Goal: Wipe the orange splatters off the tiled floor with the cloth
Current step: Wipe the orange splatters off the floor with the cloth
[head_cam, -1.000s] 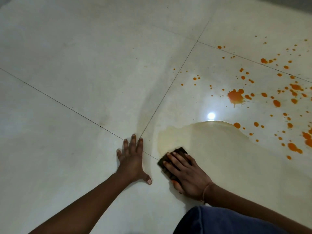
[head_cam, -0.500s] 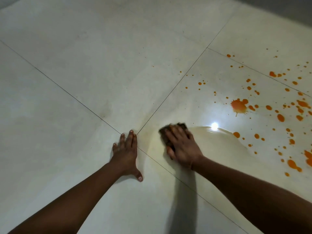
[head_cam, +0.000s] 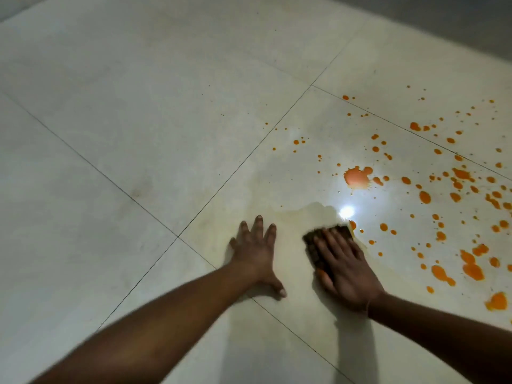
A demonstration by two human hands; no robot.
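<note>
The dark brown folded cloth lies flat under the right hand, whose straight, slightly spread fingers press it to the glossy cream tiled floor. Half a second ago it sat by the tile's left grout line; now it has swept right, its far corner touching the nearest of the orange splatters. A pale wet smear trails behind. The left hand, splayed and empty, braces beside it. Most drops remain toward the tile's right edge.
</note>
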